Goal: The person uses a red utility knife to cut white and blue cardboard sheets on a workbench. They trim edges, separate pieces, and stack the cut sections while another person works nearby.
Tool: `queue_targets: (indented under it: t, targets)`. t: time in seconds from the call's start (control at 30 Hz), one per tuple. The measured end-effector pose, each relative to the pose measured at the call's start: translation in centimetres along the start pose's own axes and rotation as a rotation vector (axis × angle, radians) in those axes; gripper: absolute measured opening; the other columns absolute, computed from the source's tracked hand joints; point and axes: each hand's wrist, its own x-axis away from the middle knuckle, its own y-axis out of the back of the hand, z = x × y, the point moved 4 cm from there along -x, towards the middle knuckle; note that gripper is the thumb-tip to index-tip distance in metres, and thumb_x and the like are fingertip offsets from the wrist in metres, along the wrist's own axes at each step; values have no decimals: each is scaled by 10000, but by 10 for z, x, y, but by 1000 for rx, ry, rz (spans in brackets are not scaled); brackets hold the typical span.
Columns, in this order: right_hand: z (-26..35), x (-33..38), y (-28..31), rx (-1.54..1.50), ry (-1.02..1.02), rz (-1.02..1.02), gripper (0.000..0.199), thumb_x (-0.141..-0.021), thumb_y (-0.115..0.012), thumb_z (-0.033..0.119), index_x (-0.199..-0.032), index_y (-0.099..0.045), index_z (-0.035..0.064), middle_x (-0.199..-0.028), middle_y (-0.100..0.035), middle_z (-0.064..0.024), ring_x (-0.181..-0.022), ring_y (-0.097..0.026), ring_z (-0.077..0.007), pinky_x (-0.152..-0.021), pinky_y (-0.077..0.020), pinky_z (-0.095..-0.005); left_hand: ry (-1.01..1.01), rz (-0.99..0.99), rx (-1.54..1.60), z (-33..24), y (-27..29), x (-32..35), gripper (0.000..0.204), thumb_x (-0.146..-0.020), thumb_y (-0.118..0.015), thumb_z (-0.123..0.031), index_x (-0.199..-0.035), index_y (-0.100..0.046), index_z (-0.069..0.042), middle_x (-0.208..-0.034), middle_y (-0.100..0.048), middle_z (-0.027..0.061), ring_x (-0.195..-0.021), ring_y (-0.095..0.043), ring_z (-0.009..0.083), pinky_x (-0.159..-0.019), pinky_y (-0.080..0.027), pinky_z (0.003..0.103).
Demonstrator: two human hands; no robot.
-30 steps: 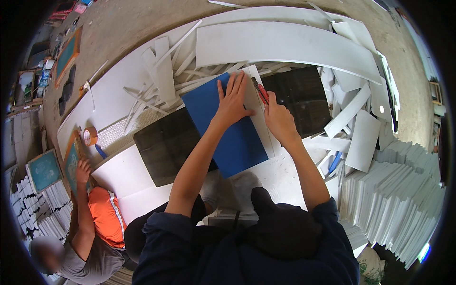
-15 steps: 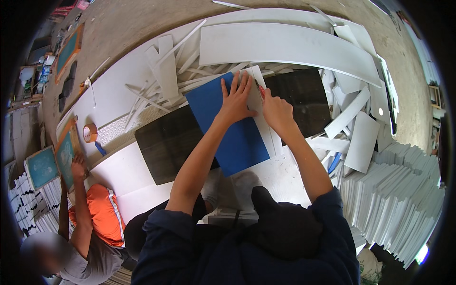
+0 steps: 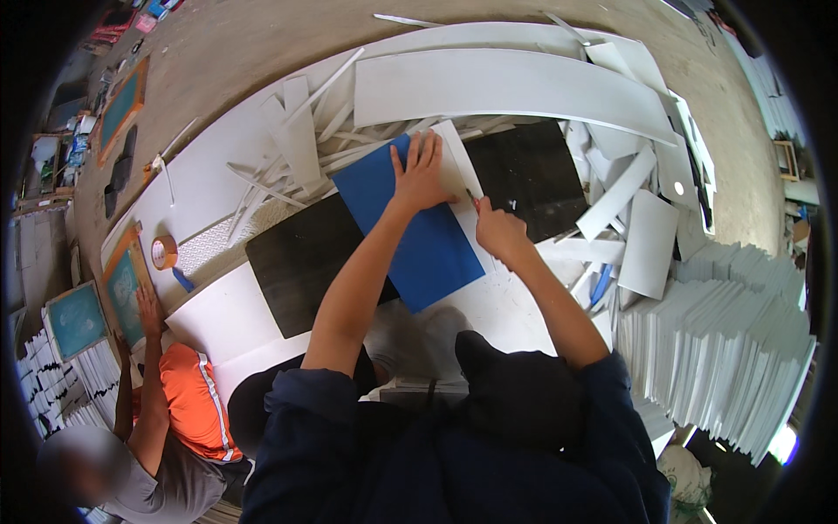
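**One blue sheet, two hands, two dark mats**

We see one blue sheet (image 3: 410,223) lying on the white board (image 3: 218,319), overlapping the near dark mat (image 3: 301,262); a second dark mat (image 3: 524,175) lies toward the far edge; our left hand (image 3: 419,170) presses flat on the sheet's far corner, fingers spread; our right hand (image 3: 496,229) is closed around a thin red-tipped tool (image 3: 472,198) at the sheet's right edge; white strips (image 3: 297,144) clutter the far side; one stack of white panels (image 3: 724,349) stands right; one tape roll (image 3: 163,252) sits left, near another person's hand (image 3: 147,301).
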Motion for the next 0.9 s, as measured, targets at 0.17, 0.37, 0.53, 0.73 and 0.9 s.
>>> queue_targets:
  t: [0.17,0.37,0.53,0.73,0.9]
  targets:
    - [-9,24,-21,86,-23,-19,233,-857,-386,130,-1066,-344,36,-781,-621,-229,-757,-623,-385,-689,-482,-480,13,64,-16,-3,3,1,1199,-485,-731,-533,-1396,-106,-67,-1469,-47,81,-1350,24,268,-1004,68,598]
    - [-23,48,-40,-43,-21,-61,215,-882,-344,170,-1054,-368,42,-728,-603,-255,-708,-601,-426,-644,-455,-530,23,82,-49,-1,1,-1,1192,-498,-723,-529,-1401,-83,-88,-1471,-30,67,-1351,37,254,-1011,82,588]
    - [-42,87,-55,-34,2,-26,220,-869,-366,155,-1055,-355,39,-698,-611,-221,-651,-611,-391,-594,-466,-491,18,71,-32,-2,2,1,1189,-496,-726,-530,-1400,-96,-82,-1471,-28,72,-1351,36,256,-1009,79,589]
    - [-53,109,-65,0,-8,3,253,-825,-420,135,-1048,-362,30,-627,-604,-186,-573,-611,-356,-517,-465,-479,-27,44,-13,1,3,-6,1168,-487,-740,-514,-1394,-145,-81,-1469,-49,80,-1350,19,268,-1014,70,584]
    - [-40,81,-46,21,4,-84,242,-823,-441,148,-1030,-388,36,-621,-606,-179,-592,-620,-348,-539,-478,-466,-62,18,-81,7,23,-37,1124,-506,-746,-490,-1387,-176,-86,-1460,-101,89,-1349,-9,271,-1034,36,559]
